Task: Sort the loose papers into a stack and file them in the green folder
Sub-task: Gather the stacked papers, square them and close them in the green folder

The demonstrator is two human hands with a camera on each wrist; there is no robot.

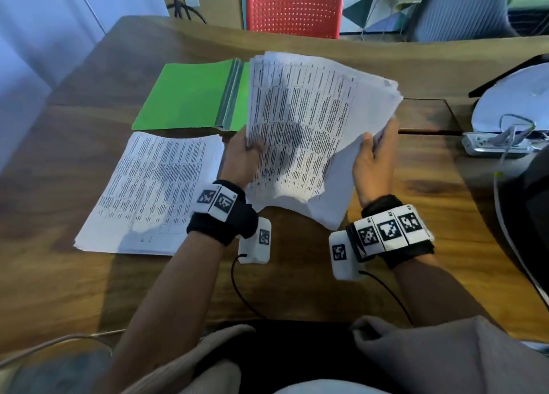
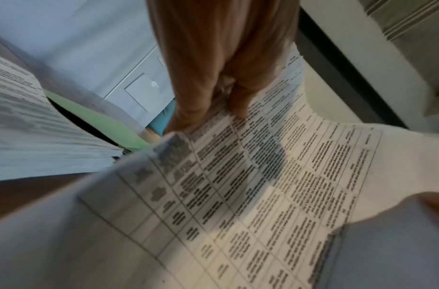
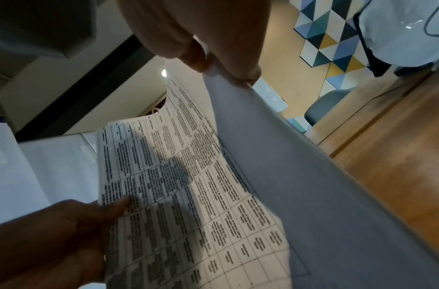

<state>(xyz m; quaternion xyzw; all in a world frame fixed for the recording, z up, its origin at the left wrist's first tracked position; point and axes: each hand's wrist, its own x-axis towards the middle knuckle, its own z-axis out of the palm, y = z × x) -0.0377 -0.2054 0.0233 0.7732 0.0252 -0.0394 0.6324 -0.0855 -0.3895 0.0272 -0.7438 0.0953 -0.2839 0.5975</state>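
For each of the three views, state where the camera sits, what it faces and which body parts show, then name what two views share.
Head: worn on the head, looking down at the wooden table, green folder and flat paper pile; both forearms, left hand, right hand.
Left wrist: looks along the left hand's fingers gripping the held sheaf.
Right wrist: looks along the right hand's fingers pinching the sheaf's edge; left hand opposite.
Shared: both wrist views show the sheaf's printed table.
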